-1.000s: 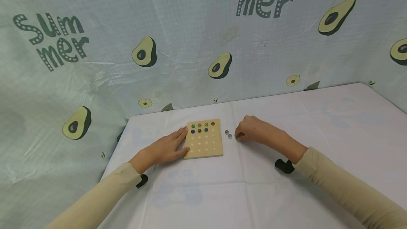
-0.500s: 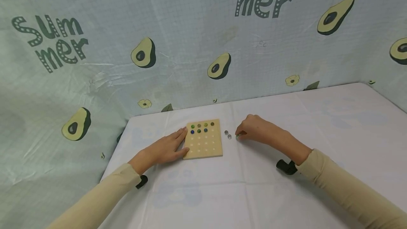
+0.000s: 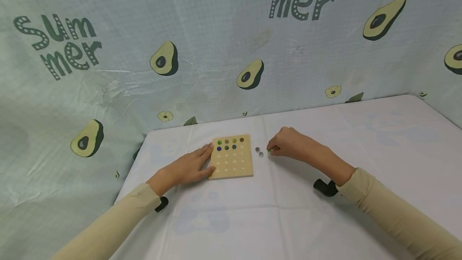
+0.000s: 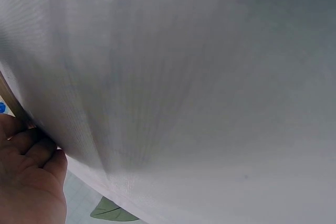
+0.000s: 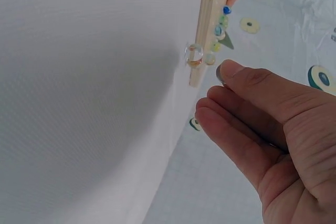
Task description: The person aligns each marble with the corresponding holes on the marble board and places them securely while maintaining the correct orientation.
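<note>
My left hand [image 3: 189, 168] lies with straight fingers against the left edge of a square wooden board [image 3: 248, 163] that has rows of shallow holes. Coloured glass marbles sit in the two far rows, among them a blue marble [image 3: 219, 148]. To the right of the board, my right hand [image 3: 290, 144] pinches a glass marble [image 5: 219, 74] between thumb and fingertips, a little over the table; the fingers partly hide it. Between board and right hand rest two clear marbles [image 3: 261, 154]. The left wrist view catches only the curved fingers [image 4: 44, 153] at the board's edge.
A white cloth [image 3: 245, 216] covers the table. Behind it hangs a pale curtain [image 3: 205, 31] printed with avocados and lettering. Black wrist-camera mounts [image 3: 325, 187] sit under both sleeves.
My right hand has lifted slightly from the table with the marble pinched in it. The left hand and the board stay in place.
</note>
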Motion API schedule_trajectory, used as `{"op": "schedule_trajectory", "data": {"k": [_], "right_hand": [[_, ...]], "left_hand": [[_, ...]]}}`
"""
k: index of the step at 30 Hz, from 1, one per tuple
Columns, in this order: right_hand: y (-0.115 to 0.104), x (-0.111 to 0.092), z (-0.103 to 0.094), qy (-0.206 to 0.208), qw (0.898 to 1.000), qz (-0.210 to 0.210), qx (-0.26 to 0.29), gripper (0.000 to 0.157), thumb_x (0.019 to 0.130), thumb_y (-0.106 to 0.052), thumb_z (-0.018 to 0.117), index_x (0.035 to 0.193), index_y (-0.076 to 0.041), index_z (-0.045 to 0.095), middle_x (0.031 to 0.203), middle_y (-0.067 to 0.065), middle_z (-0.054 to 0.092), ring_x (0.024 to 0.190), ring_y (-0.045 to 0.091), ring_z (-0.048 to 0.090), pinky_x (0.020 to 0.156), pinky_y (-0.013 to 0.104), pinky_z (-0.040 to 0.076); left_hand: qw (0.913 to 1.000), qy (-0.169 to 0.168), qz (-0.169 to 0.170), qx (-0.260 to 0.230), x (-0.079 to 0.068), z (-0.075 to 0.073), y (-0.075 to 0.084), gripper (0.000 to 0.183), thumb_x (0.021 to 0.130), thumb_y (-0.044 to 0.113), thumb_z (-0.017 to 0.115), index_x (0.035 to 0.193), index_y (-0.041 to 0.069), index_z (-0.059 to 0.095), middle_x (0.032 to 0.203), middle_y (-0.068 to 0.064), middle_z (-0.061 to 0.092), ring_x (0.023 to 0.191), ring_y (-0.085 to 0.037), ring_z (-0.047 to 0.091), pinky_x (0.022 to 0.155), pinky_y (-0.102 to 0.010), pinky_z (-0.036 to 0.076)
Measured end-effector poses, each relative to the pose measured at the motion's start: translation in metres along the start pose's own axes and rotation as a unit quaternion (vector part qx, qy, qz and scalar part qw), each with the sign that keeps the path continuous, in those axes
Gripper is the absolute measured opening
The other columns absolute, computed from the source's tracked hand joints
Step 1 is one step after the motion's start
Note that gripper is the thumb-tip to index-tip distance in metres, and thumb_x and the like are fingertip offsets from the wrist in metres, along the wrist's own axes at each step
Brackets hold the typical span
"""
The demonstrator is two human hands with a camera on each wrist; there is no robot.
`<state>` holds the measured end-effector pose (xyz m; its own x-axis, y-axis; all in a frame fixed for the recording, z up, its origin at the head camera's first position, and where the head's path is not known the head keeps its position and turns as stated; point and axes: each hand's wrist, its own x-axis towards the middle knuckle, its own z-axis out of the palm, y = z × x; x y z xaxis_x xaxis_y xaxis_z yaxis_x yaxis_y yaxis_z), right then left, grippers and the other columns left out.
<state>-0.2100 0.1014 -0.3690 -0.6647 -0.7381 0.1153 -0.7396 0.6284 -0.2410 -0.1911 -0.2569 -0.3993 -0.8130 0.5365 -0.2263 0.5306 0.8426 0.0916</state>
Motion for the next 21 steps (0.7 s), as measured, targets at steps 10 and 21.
{"op": "schedule_trajectory", "data": {"k": [10,21], "right_hand": [[-0.0026,0.0029,-0.0027,0.002,1.000,-0.008,0.003,0.015,0.084,-0.007,0.083,0.099,-0.004,0.082,0.090,0.003,0.078,0.075,0.005,0.067,0.069,0.020,0.057],[-0.0062,0.0092,-0.0049,0.016,1.000,-0.011,0.015,0.013,0.085,-0.009,0.082,0.098,-0.005,0.081,0.088,0.000,0.078,0.074,0.004,0.067,0.069,0.020,0.056]], "left_hand": [[1.0000,0.001,0.000,-0.007,-0.0004,0.0004,-0.0003,0.083,0.106,0.057,0.039,0.162,0.001,0.013,0.169,-0.015,0.015,0.154,-0.031,0.020,0.121,-0.048,0.028],[1.0000,0.004,0.000,-0.008,-0.0008,0.0003,0.0011,0.083,0.106,0.057,0.039,0.162,0.001,0.013,0.169,-0.014,0.015,0.155,-0.031,0.019,0.121,-0.048,0.027]]}}
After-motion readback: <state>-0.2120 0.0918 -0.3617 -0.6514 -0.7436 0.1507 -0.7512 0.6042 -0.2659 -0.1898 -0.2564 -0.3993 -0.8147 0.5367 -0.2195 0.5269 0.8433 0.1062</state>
